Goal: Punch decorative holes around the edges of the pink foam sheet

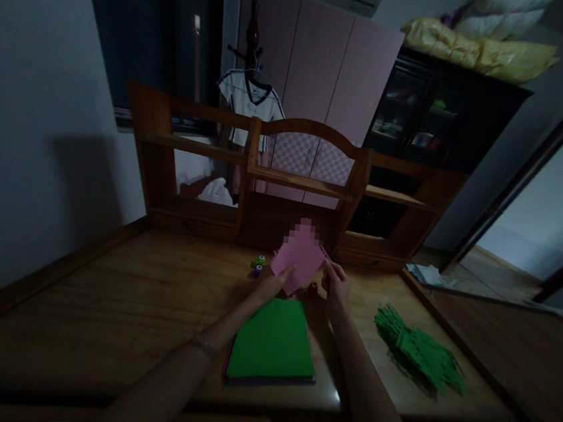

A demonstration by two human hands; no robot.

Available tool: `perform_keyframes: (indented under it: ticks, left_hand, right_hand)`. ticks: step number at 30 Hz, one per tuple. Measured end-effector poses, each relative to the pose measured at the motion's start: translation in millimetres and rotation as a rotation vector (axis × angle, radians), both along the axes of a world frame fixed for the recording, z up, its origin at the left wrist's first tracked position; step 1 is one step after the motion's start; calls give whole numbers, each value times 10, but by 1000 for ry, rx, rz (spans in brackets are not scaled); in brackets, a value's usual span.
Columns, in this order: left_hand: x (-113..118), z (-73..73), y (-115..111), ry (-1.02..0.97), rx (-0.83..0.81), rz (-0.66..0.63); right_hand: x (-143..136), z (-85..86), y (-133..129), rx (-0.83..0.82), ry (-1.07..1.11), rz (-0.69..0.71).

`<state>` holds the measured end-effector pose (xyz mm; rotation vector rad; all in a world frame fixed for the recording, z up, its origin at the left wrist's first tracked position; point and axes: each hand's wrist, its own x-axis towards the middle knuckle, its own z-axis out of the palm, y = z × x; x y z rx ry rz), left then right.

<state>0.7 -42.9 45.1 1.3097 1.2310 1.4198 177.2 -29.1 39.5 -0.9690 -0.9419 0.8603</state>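
A pink sheet of paper (297, 263) is raised above the desk, turned so that its corners point up and down; its top part is blurred into blocks. My left hand (274, 283) grips its lower left part, thumb lying over the front. At the right corner, the fingers of my right hand (335, 280) are pinched on the paper, where the edge looks notched. Below both hands lies a stack of coloured paper with a green sheet (275, 341) on top. To the right, a heap of green cut paper strips (418, 349) rests on the desk.
Small green (259, 261), purple (257, 271) and red (313, 289) objects with eye-like spots stand near the hands. A wooden shelf unit (304, 185) closes off the back of the wooden desk (151, 298). A raised rim (455, 330) runs along the right side.
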Motion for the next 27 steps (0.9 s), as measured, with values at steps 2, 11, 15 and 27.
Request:
perform_keyframes:
  ticks: [2,11,15,27]
  left_hand:
    - [-27,-2,-9,88,8,17]
    - [-50,-6,-18,184,-64,132]
    - [-63,-21,33,238,12,201]
    - [-74,-164,153,90,48,102]
  right_hand:
    - [3,2,-1,0,28,22]
    - [7,-13,14,-153,106,101]
    - [31,0,35,-191,158,155]
    - [-11,-33,51,-231,154,141]
